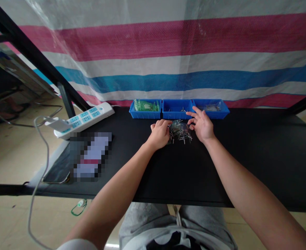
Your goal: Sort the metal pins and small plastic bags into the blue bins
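Note:
A loose pile of thin metal pins, which look like blind rivets [183, 135], lies on the black table around a small clear plastic bag [177, 125]. At the pile's left edge is my left hand [160, 133], its fingers curled and closed; whatever they hold is hidden. My right hand [201, 125] is open above the pile's right side, fingers spread, close to the front of the blue bins. The middle blue bin [177, 115] has a few small metal pieces inside. In the left bin [145, 115] sits a green bag [146, 105]; the right bin [222, 114] contains a clear bag [213, 107].
A white power strip [85, 119] with a plugged-in charger [57, 124] and hanging cable stands at the table's left. Nearby lie a dark phone-like slab [57, 166] and a pixelated object [92, 156]. A striped sheet [168, 41] hangs behind the table [179, 177].

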A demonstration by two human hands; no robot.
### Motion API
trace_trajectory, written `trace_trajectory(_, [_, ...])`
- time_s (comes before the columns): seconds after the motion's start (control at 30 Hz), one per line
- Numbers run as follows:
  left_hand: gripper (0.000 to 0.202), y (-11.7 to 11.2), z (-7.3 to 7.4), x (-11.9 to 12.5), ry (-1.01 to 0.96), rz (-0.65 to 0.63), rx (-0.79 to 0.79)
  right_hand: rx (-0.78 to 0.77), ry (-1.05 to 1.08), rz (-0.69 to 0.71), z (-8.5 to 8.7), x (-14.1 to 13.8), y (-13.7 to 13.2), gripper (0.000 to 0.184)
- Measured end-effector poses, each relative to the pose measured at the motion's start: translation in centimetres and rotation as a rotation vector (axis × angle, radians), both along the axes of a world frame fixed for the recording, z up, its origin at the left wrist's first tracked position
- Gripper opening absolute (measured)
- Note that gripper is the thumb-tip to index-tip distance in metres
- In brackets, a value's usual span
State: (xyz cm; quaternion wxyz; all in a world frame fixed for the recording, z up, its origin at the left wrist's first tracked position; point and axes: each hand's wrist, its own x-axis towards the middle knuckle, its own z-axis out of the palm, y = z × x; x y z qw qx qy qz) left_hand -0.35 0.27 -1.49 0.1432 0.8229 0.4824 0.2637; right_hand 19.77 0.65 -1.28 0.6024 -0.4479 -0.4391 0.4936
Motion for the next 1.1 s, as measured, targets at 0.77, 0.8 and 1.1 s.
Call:
trace_trajectory(0.77, [0.047,0.9,-0.5,-0.3,-0.112,-0.041,-0.006,0.501,-1.005,0.045,-0.5,-1.1,-1.3,0.013])
trace_trajectory(0.8, [0.047,0.9,-0.5,-0.2,-0.108,-0.044,-0.004,0.515,-1.02,0.079,-0.4,-1.2,-1.5,0.011])
trace_trajectory(1.1, [0.045,0.6,-0.3,0.0,-0.046,-0.046,-0.015,0.531,-1.136,0.288,0.4,-2.4,-2.5,0.008])
